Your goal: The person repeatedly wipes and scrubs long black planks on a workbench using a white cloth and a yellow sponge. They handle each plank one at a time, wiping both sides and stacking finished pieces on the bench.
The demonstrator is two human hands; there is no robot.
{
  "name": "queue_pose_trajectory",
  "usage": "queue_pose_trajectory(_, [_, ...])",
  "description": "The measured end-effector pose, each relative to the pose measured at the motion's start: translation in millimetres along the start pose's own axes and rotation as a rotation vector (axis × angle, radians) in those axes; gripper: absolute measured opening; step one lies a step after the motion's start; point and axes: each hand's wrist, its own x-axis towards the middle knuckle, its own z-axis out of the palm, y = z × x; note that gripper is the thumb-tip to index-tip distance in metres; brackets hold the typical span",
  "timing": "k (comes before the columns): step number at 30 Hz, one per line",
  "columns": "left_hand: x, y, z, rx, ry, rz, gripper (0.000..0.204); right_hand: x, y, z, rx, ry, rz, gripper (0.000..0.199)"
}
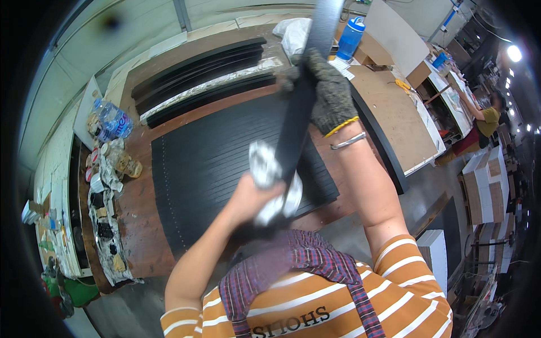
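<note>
My right hand (333, 93), in a grey knitted glove with a yellow cuff, grips a long black board (295, 121) near its upper part. The board is tilted up in front of me, its far end blurred and shiny. My bare left hand (252, 198) is closed on a crumpled white cloth (264, 160), pressed against the board's lower part. Some of those fingers are hidden behind the cloth and board. Below, many black slats (225, 146) lie side by side on the reddish-brown table.
More black boards (197, 67) are stacked at the table's far side. Plastic bottles (115, 119) and jars (125, 160) stand at the left, by a stained strip of sheeting (110, 236). A blue bottle (351, 38) stands far right. Another person (487, 118) works at a distant bench.
</note>
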Motion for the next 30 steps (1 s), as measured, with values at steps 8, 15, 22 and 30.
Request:
queue_pose_trajectory(8, [-33.2,55.1,-68.3,0.191,0.261,-0.021,0.022,-19.7,-26.7,-31.4,-0.182,0.352,-0.286,0.032])
queue_pose_trajectory(15, [24.5,57.1,23.7,1.054,0.347,0.563,0.069,-13.6,33.1,-22.2,-0.246,0.505,-0.338,0.027])
queue_pose_trajectory(22, [-63.2,-55.6,-70.6,1.202,0.382,0.274,0.066,-46.8,-64.9,-57.8,-0.182,0.497,-0.557,0.032])
queue_pose_trajectory(30, [-4.8,63.2,-17.9,0.757,0.197,0.415,0.059,-41.4,-6.0,-31.3,-0.102,0.428,-0.359,0.035])
